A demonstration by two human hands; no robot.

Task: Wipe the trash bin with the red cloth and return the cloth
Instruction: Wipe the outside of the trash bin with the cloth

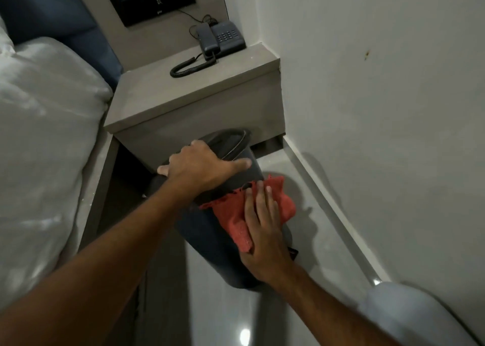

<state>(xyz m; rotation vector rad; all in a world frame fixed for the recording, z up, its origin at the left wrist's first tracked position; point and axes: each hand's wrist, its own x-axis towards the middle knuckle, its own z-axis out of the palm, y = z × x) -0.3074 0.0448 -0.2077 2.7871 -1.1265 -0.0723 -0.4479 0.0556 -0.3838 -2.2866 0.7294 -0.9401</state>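
Note:
A dark grey trash bin [210,243] stands on the glossy floor in front of the nightstand, its lid [231,142] tilted up at the top. My left hand [199,165] grips the bin's top rim, fingers spread over the lid edge. My right hand [262,230] lies flat on the red cloth [233,214] and presses it against the upper right side of the bin. Part of the cloth sticks out past my fingers to the right.
A grey nightstand [183,101] with a black corded telephone [221,39] stands right behind the bin. A bed with white linen [39,135] fills the left. The white wall [380,109] and its skirting close in on the right.

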